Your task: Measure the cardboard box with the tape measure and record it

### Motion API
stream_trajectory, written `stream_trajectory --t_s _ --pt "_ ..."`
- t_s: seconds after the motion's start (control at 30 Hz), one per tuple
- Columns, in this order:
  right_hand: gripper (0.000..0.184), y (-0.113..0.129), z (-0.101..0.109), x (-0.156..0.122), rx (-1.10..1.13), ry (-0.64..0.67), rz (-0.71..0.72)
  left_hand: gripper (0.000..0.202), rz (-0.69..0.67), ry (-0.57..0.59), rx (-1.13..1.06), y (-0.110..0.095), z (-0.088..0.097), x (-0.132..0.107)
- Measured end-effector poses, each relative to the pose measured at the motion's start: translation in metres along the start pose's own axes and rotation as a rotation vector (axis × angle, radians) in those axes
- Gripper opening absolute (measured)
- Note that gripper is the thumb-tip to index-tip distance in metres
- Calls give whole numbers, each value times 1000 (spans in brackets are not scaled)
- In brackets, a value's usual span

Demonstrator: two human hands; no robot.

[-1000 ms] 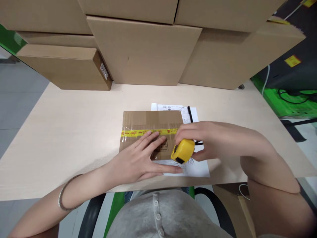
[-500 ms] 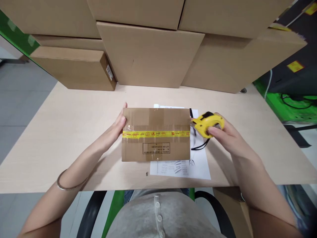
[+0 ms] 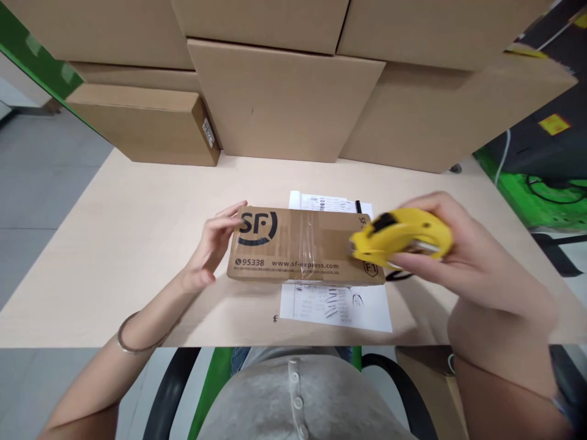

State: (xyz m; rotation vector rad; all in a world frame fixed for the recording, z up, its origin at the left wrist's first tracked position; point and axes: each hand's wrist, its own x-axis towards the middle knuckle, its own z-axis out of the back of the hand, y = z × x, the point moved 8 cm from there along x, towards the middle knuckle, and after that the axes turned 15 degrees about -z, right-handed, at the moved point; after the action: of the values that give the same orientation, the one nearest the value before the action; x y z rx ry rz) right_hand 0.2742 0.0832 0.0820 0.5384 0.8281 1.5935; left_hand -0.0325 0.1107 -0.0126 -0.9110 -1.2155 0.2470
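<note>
A small cardboard parcel (image 3: 298, 247) stands on its long edge on the light wooden table (image 3: 137, 244), its printed logo side facing me. My left hand (image 3: 213, 244) holds the parcel's left end, fingers curled around the corner. My right hand (image 3: 463, 250) grips a yellow tape measure (image 3: 398, 235) just in front of the parcel's right end; it looks slightly blurred. A printed paper sheet (image 3: 339, 305) with handwriting lies under and in front of the parcel. A black pen (image 3: 358, 206) peeks out behind the parcel.
Large cardboard boxes (image 3: 284, 98) are stacked along the back of the table, with a smaller flat one (image 3: 142, 125) at the left. A green surface with cables (image 3: 545, 189) lies to the right. The black chair rim (image 3: 394, 379) shows below the table edge.
The parcel was tipped from lying flat, taped side up, onto its edge with the logo side facing me. My right hand lifted the tape measure closer to the camera.
</note>
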Motion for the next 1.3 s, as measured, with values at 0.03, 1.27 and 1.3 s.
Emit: stream_trajectory --t_s 0.03,1.27,1.3 --pt "45 22 -12 9 -47 8 89 73 15 -127 -66 1 0 3" --pt "35 -13 36 -6 -378 -129 111 22 140 -330 -234 30 -8 22" --pt "35 -6 31 -3 -382 -107 125 22 135 -327 -228 31 -8 22"
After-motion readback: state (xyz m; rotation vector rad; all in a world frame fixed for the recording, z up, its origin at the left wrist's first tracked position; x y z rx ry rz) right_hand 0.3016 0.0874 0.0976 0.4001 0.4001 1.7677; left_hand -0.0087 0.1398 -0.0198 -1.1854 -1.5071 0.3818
